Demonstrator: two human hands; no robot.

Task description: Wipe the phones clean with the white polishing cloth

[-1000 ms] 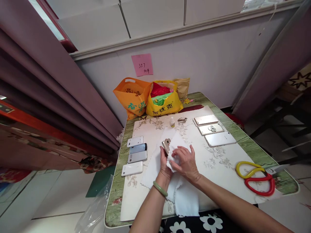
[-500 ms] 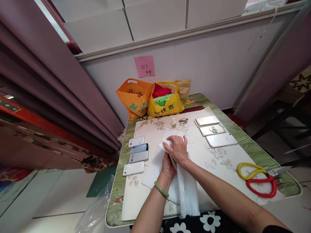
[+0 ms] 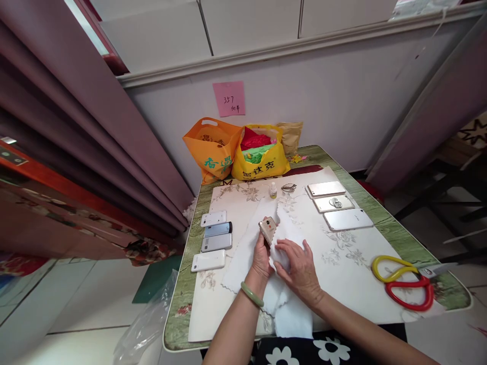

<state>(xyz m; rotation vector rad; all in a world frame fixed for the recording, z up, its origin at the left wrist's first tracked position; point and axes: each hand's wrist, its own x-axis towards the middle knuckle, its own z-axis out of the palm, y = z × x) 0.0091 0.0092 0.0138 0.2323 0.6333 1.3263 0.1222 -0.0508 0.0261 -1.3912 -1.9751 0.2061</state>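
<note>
A gold phone (image 3: 268, 228) is tilted up over the middle of the table, its back with the camera end showing. My left hand (image 3: 262, 258), with a green bangle on the wrist, is closed around the phone's lower part. White cloth (image 3: 289, 233) with a wavy edge covers the phone's lower right side. My right hand (image 3: 300, 266) pinches this cloth against the phone, thumb and fingers bent. More of the cloth hangs below toward my lap. Just beyond the hands stand a small bottle (image 3: 273, 190) and a pair of glasses (image 3: 288, 187).
Several phones (image 3: 209, 260) lie in a column at left. Three more phones (image 3: 348, 219) lie at right. Large scissors (image 3: 409, 284) with yellow and red handles rest near the right corner. An orange bag (image 3: 213, 147) and a yellow bag (image 3: 262, 165) stand at the back.
My right hand has slid with the cloth from the phone's upper end down toward its lower end. The phone's camera end is now uncovered. The left hand keeps its hold.
</note>
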